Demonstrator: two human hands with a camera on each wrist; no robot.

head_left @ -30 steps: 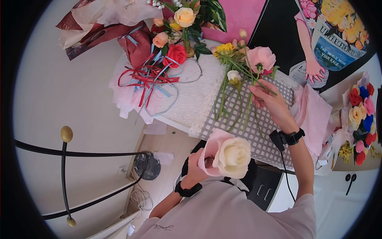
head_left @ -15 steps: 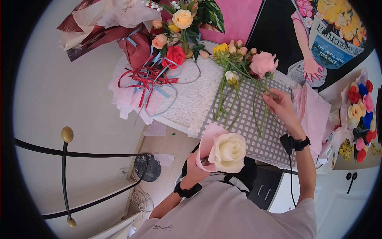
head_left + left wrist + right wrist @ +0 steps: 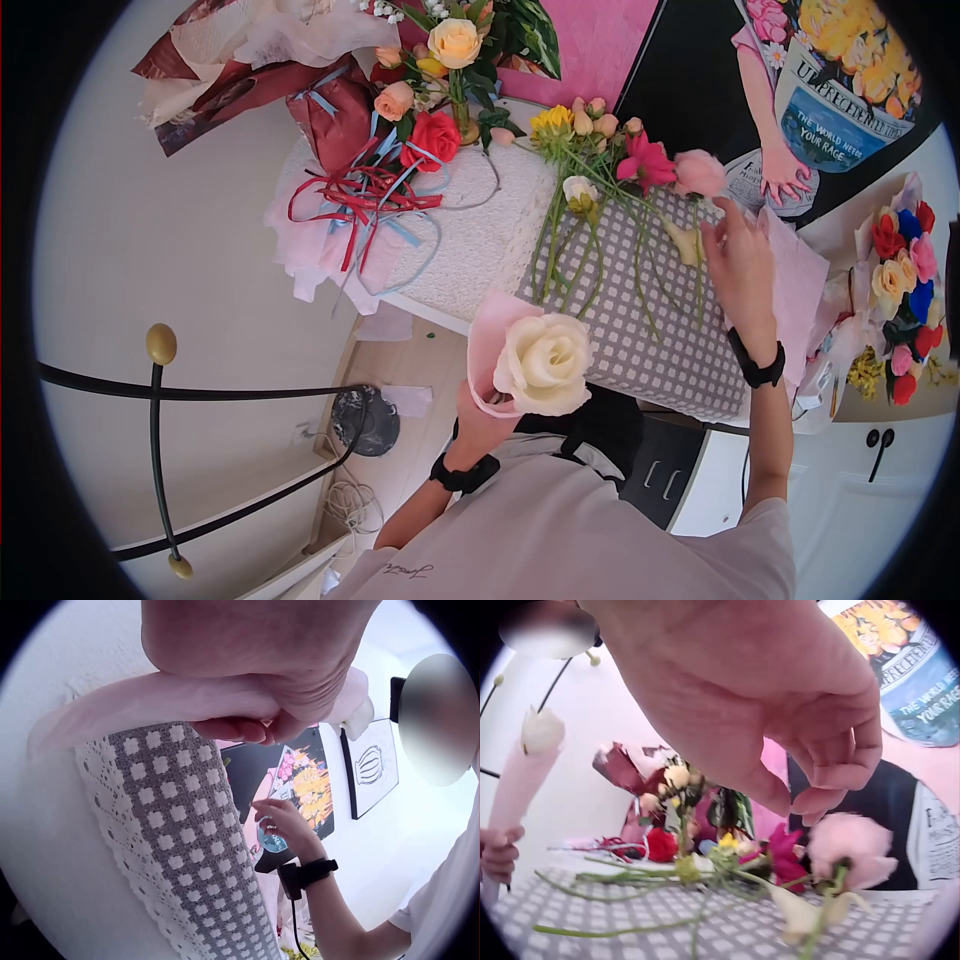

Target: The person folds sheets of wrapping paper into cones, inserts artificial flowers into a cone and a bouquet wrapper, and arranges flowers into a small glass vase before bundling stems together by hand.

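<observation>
Left hand (image 3: 482, 424), fingers curled round pale-pink paper cone (image 3: 484, 350), large cream-white rose (image 3: 545, 365) at its mouth, before grey-and-white checked cloth (image 3: 660, 350). Right hand (image 3: 742, 265): fingers loosely bent, thumb near fingertips, beside round pale-pink flower (image 3: 700, 173). Black illustrated poster (image 3: 690, 70) behind.

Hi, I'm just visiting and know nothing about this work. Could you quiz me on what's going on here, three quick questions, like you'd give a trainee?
1. What does the left hand hold?
2. True or false: the right hand grips a yellow flower.
3. Which cloth lies under the loose green stems? A) plain red; B) gray with white squares; C) yellow stripes.

Key:
1. A white rose wrapped in pink paper.
2. False: it holds nothing and is near the pink rose.
3. B, the gray cloth with white squares.
</observation>
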